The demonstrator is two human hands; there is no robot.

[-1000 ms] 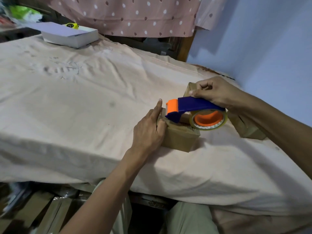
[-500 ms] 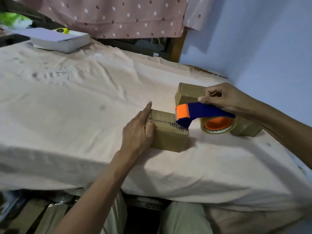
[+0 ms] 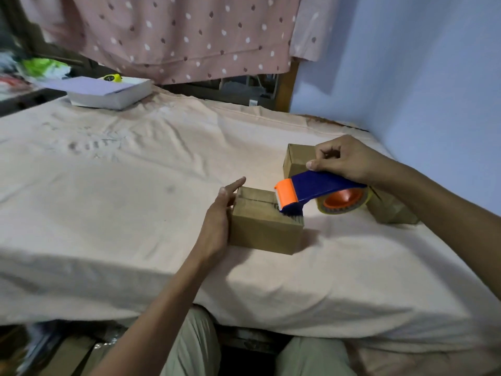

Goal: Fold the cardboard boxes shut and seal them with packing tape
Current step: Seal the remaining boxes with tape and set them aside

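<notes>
Right of frame centre, the left hand (image 3: pixel 217 226) presses straight fingers against the cardboard box (image 3: pixel 264 229)'s left side. The right hand (image 3: pixel 349 161) grips the tape dispenser (image 3: pixel 311 189), whose orange head touches the box top.

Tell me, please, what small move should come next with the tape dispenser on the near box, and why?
Probably draw the tape dispenser along the seam toward the left hand. Its orange end rests at the right edge of the near box; the seam looks untaped, and the left hand braces the box's left side.

Blue wall (image 3: pixel 406 77), pink dotted curtain (image 3: pixel 176 36), table under peach cloth (image 3: pixel 108 185)
</notes>
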